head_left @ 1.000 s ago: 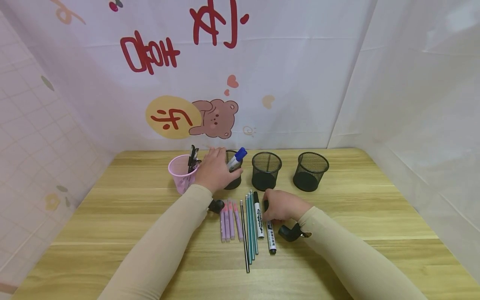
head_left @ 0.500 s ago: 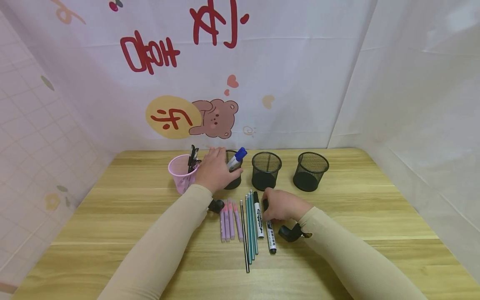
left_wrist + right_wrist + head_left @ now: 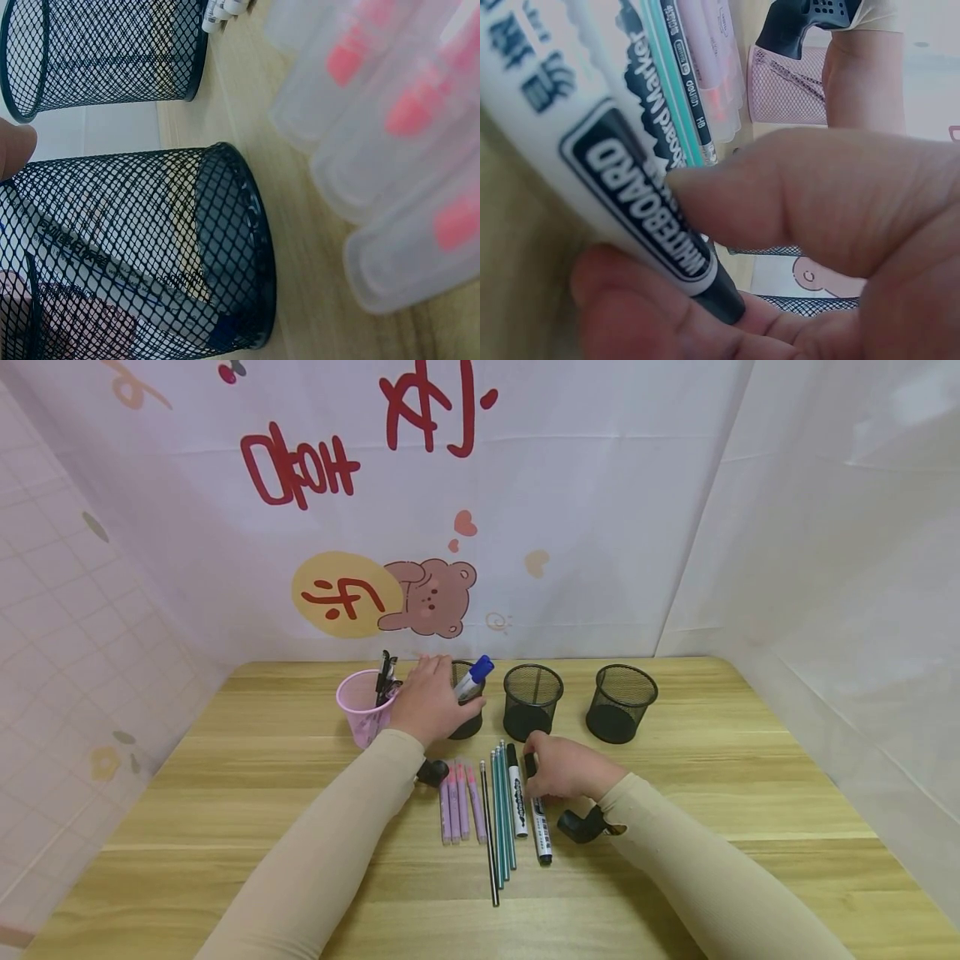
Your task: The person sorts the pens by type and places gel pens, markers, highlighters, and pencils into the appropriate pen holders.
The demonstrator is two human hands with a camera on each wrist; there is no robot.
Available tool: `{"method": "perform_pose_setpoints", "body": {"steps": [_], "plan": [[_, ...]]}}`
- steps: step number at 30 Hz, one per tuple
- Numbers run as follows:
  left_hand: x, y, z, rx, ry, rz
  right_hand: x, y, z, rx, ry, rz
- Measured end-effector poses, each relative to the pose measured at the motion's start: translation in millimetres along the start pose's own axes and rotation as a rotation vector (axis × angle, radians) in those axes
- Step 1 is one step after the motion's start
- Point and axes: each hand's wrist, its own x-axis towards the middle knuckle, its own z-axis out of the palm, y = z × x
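Note:
In the head view my left hand [image 3: 430, 703] holds a black mesh pen cup [image 3: 468, 727], its thumb at the near side; the far fingers are hidden. A blue-capped marker [image 3: 474, 677] leans inside that cup. My right hand [image 3: 567, 768] pinches a black-capped whiteboard marker [image 3: 542, 842] between thumb and fingers. The right wrist view shows the lettering on this whiteboard marker [image 3: 641, 187] close up. Left of it lies another black-capped marker [image 3: 517, 802], then green pencils [image 3: 502, 827], a black pencil [image 3: 491, 852] and several lilac pens [image 3: 454, 810] with clear caps.
A pink mesh cup [image 3: 358, 697] with black pens stands left of the left hand. Two more black mesh cups, a middle cup [image 3: 531, 702] and a right cup [image 3: 620, 703], line the back of the wooden table [image 3: 720, 827]. A printed white cloth [image 3: 600, 527] hangs behind.
My right hand and the whiteboard marker have shifted very slightly away from me, toward the cups. The left hand and its cup have stayed in place.

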Motion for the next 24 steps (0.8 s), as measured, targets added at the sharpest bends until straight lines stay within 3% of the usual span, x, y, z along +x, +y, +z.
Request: {"method": "perform_pose_setpoints", "body": {"steps": [12, 24], "plan": [[0.9, -0.6, 1.5, 0.006, 0.006, 0.002, -2, 1, -5.7, -0.052, 0.069, -0.094], [0.9, -0.2, 1.0, 0.006, -0.001, -0.007, -2, 2, -12.9, 0.033, 0.091, -0.138]]}}
